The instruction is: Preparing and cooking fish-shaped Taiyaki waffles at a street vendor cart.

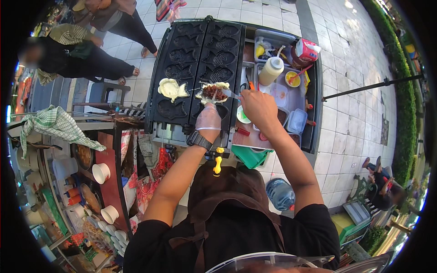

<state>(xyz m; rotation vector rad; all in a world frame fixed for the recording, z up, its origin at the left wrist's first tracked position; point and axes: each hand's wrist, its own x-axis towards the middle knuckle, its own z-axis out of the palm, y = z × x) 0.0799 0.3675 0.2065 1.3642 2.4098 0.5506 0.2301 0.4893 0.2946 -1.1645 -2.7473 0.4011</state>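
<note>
A black fish-shaped waffle pan (191,41) with two rows of moulds lies before me. One mould holds pale batter topped with dark reddish-brown filling (212,91). My left hand (209,117), in a clear plastic glove, reaches its fingers to the near edge of that filling; whether it grips a thin utensil there is unclear. From the right, my right hand (261,105) grips a small flat utensil (232,94), whose pale end touches the filled batter. In the left row, another fish mould is covered with plain pale batter (171,89).
Right of the pan, a tray holds a squeeze bottle (271,71), a small yellow bowl (292,79) and plastic tubs (297,120). A yellow handle (217,163) projects towards me. People (85,58) are at the left, near a stool (106,92). A water jug (280,194) stands below right.
</note>
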